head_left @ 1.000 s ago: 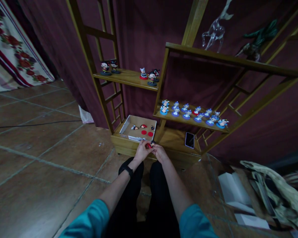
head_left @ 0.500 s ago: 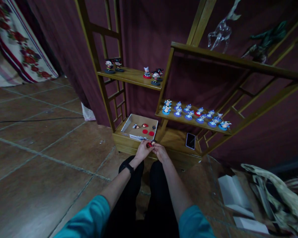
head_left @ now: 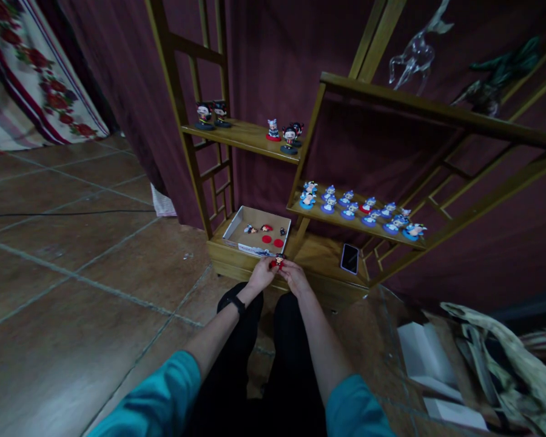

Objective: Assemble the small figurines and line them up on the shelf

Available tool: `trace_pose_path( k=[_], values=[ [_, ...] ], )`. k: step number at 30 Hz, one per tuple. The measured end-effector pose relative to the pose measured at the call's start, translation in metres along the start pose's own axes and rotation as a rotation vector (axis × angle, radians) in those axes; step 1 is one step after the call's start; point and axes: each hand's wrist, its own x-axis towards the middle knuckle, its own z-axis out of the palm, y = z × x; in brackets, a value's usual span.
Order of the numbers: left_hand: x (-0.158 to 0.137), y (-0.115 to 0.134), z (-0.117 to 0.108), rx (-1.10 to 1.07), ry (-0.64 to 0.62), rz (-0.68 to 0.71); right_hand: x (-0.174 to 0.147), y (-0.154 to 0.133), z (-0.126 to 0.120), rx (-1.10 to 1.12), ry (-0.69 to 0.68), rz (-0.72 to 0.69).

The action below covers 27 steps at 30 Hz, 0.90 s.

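Between my two hands, just in front of the low shelf, is a small doll figurine [head_left: 279,260] with dark hair and a red lower part. It is upright, facing me. My left hand [head_left: 262,274] grips it from the left with closed fingers. From the right, my right hand [head_left: 295,277] pinches its lower part. Right behind my hands stands a shallow cardboard box [head_left: 239,213]. Inside it lie a red-clad figurine [head_left: 266,228], a dark-and-white figurine [head_left: 250,229], a small dark piece [head_left: 283,231] and two red discs [head_left: 278,243].
The wooden shelf unit [head_left: 241,138] holds several doll figurines on its left board and several blue-and-white figurines [head_left: 328,203] on the middle one. A phone [head_left: 349,258] lies at the lower right. Above stand a glass animal [head_left: 414,57] and a green statue [head_left: 494,76]. White boxes [head_left: 425,355] lie on the floor.
The figurine in my hands has gone from tilted to upright and now faces me. My hands stay almost in the same place, and the view has shifted slightly.
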Motion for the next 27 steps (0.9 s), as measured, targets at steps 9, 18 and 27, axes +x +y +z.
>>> trace_pose_path(
  k=[9,18,27],
  values=[
    [-0.0013,0.0010,-0.0003,0.052,-0.025,0.019,-0.0006,0.0006,-0.0008,0.003,0.034,0.039],
    [-0.0042,-0.0001,0.0044,0.095,-0.019,0.069,0.0014,0.0016,-0.0029,-0.037,-0.005,0.022],
    [-0.0051,0.0038,0.0021,0.076,-0.024,0.065,0.0018,0.0022,-0.0032,-0.044,-0.004,0.009]
  ],
)
